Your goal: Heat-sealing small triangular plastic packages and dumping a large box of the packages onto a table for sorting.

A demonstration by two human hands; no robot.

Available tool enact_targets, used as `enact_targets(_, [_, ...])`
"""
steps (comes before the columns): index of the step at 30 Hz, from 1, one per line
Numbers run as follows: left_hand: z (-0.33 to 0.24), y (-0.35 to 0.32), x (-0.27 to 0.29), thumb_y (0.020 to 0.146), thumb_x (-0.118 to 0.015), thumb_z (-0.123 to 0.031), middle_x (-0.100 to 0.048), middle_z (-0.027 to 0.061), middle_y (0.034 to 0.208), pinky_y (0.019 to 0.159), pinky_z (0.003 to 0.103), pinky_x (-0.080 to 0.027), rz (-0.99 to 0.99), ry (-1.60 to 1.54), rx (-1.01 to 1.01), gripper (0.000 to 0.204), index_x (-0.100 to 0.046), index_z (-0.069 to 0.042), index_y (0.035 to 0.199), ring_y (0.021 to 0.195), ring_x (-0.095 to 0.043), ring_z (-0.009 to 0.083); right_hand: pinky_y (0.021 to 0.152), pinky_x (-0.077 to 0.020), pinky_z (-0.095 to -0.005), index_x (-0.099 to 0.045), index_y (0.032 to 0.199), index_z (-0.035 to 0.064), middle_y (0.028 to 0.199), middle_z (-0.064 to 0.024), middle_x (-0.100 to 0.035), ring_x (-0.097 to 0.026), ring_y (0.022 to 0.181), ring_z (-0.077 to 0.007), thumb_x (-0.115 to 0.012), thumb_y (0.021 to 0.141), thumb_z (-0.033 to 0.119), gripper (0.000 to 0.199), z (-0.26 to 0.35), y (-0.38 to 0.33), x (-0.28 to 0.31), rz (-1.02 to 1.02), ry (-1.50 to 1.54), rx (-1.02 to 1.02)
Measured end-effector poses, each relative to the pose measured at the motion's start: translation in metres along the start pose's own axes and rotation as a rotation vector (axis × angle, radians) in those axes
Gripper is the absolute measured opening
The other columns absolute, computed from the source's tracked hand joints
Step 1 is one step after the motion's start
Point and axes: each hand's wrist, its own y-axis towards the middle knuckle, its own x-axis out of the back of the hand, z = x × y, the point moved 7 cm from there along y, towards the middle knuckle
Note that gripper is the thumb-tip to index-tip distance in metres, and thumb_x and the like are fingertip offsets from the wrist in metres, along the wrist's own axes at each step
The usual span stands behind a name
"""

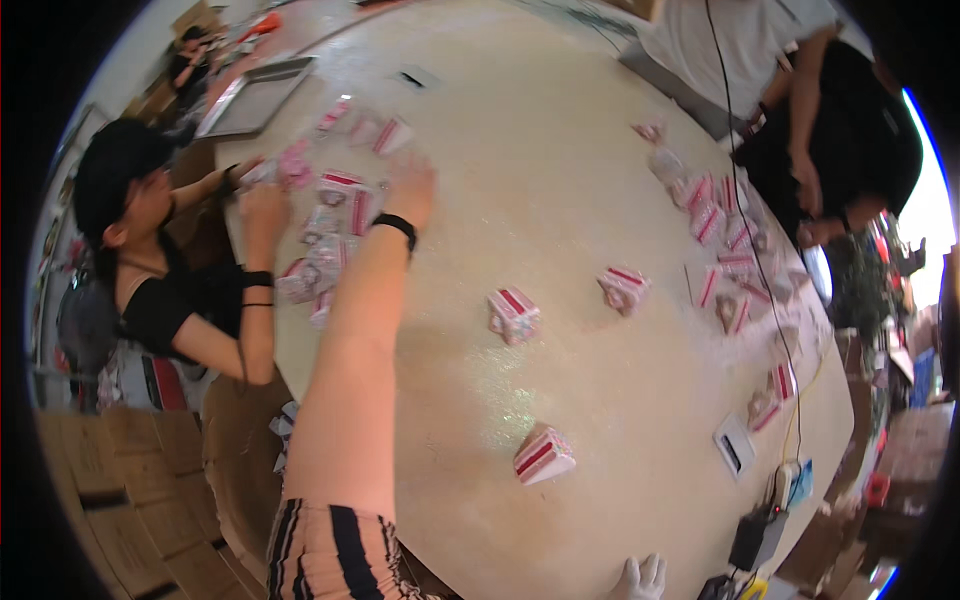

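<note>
My left hand (410,190) reaches far across the round pale table (540,180), fingers spread and blurred, just beside a heap of small pink-and-white packets (335,225) with red stripes. It holds nothing that I can see. A black band sits on that wrist. My right hand (640,578) shows only as pale fingers, apart, on the table's near edge. Three loose packets lie nearer me: one (513,313) in the middle, one (623,288) to its right, one (543,455) close to the near edge.
A person in a black top (170,300) at the left handles packets from the same heap. Another person (800,120) stands at the far right by a second spread of packets (725,235). A grey tray (255,95) lies far left. Cables and a dark adapter (758,537) sit near the right edge.
</note>
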Motion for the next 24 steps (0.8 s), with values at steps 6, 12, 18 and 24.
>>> enact_targets(6, [-0.016, 0.018, 0.014, 0.088, -0.047, -0.02, -0.053, 0.016, 0.131, 0.106, 0.056, -0.026, 0.512, 0.116, 0.027, 0.037, -0.06, -0.008, 0.121, 0.126, -0.044, 0.0339, 0.105, -0.0314, -0.0528, -0.038, 0.134, 0.0099, 0.136, -0.028, -0.036, -0.03, 0.128, -0.0475, -0.076, 0.061, 0.029, 0.085, -0.028, 0.004, -0.029, -0.082, -0.097, -0.004])
enact_targets(12, [-0.174, 0.015, 0.102, 0.07, -0.074, -0.025, -0.048, 0.0178, 0.134, 0.104, 0.043, -0.037, 0.17, -0.987, -0.644, 0.07, -0.047, -0.005, 0.132, 0.125, -0.044, 0.0337, 0.1, -0.0322, -0.0602, -0.037, 0.132, 0.017, 0.141, -0.0292, -0.026, -0.025, 0.128, -0.0545, -0.087, 0.042, 0.038, 0.106, -0.014, 0.002, -0.026, -0.01, 0.03, -0.087])
enact_targets(18, [-0.274, 0.015, 0.189, 0.068, -0.073, -0.02, -0.058, 0.0192, 0.119, 0.091, 0.037, -0.046, 0.18, -1.184, -0.819, 0.065, -0.051, -0.003, 0.126, 0.113, -0.054, 0.0318, 0.103, -0.0324, -0.0573, -0.039, 0.133, 0.0176, 0.142, -0.0296, -0.024, -0.023, 0.129, -0.0541, -0.089, 0.041, 0.038, 0.106, -0.002, 0.016, -0.008, 0.09, 0.066, -0.168])
enact_targets(24, [-0.253, 0.029, 0.159, 0.079, -0.069, -0.032, -0.065, 0.0108, 0.07, 0.061, 0.031, -0.047, 0.523, -1.524, -0.502, 0.033, -0.066, 0.0, 0.086, 0.064, -0.061, 0.0197, 0.103, -0.0317, -0.0567, -0.038, 0.134, 0.0172, 0.142, -0.0306, -0.022, -0.022, 0.129, -0.055, -0.089, 0.042, 0.038, 0.107, 0.002, 0.026, -0.004, 0.083, 0.059, -0.157])
